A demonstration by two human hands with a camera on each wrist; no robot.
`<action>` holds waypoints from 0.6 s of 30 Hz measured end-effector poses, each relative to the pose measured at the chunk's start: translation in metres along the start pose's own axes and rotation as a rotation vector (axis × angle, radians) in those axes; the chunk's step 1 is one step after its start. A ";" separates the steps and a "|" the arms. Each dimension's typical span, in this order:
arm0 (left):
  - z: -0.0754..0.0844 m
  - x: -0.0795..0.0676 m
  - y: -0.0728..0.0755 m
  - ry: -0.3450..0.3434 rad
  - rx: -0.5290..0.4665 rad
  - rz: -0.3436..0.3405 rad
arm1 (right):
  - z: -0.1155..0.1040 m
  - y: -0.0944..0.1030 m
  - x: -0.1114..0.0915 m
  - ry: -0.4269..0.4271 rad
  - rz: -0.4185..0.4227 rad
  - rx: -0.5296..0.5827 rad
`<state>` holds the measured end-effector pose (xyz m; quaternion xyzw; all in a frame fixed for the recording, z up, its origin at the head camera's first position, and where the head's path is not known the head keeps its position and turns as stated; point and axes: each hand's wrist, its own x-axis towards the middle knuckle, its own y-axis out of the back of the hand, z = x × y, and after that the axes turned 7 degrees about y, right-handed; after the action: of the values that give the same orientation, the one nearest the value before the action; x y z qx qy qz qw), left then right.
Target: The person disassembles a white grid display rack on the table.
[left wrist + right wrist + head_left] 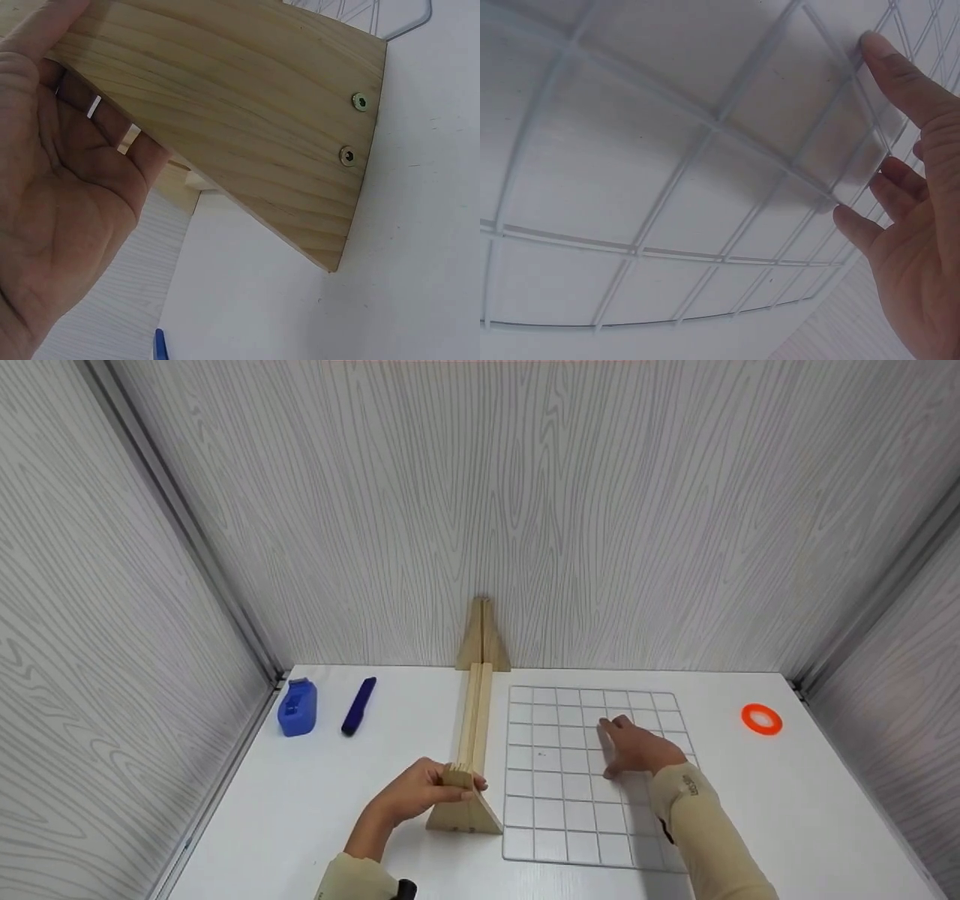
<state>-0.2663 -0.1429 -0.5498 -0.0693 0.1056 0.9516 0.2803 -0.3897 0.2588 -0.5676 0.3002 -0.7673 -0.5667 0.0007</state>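
Note:
A wooden stand (486,712) with a long double rail and a tapered upright at each end stands on the table. My left hand (412,793) grips the top of its near upright, thumb on the near face and fingers round the far side. In the left wrist view, two bolts show low on that upright (247,97). Right of the stand, a white wire grid panel (555,786) lies flat. Over its right half, my right hand (637,748) has its fingers spread, and the fingertips touch or nearly touch the wires in the right wrist view.
At the left lie a blue tape dispenser (298,709) and a dark blue, slim stick-like object (359,706). An orange ring (778,722) lies at the far right. Wood-grain panels (600,510) wall the table in at the back and both sides.

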 end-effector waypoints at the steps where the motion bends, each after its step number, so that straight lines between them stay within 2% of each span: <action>1: 0.000 0.000 0.000 0.000 0.000 0.001 | 0.001 0.000 0.000 0.000 0.002 0.003; 7: 0.003 0.001 -0.002 0.000 -0.020 0.014 | 0.000 0.000 -0.003 -0.007 0.010 0.006; 12: 0.006 0.000 0.002 -0.015 -0.008 0.008 | -0.004 0.000 -0.003 -0.030 0.001 0.012; 16: 0.014 -0.005 0.013 -0.070 0.091 0.021 | -0.006 -0.002 -0.004 -0.012 -0.012 0.000; 18: 0.024 -0.009 0.017 -0.085 0.182 0.090 | -0.006 -0.001 -0.006 0.012 -0.019 -0.022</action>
<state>-0.2700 -0.1562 -0.5224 0.0018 0.1826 0.9518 0.2465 -0.3817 0.2560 -0.5644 0.3110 -0.7580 -0.5734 0.0034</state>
